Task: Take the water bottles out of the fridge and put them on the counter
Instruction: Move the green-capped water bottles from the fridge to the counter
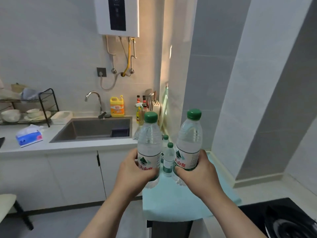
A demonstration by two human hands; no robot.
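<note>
My left hand [133,170] grips a clear water bottle [149,140] with a green cap and a red and white label. My right hand [197,176] grips a second matching bottle [189,140]. Both are upright, held just above the pale green counter top [171,200]. Two smaller green-capped bottles [169,158] stand on that surface between and behind the held ones. The fridge is not in view.
A grey sink [96,130] with a tap sits in the white counter [68,146] at left. Yellow detergent [117,107], sauce bottles and a knife block stand behind it. A tissue pack [29,135] and dish rack [25,109] are far left. A black hob [283,219] is at lower right.
</note>
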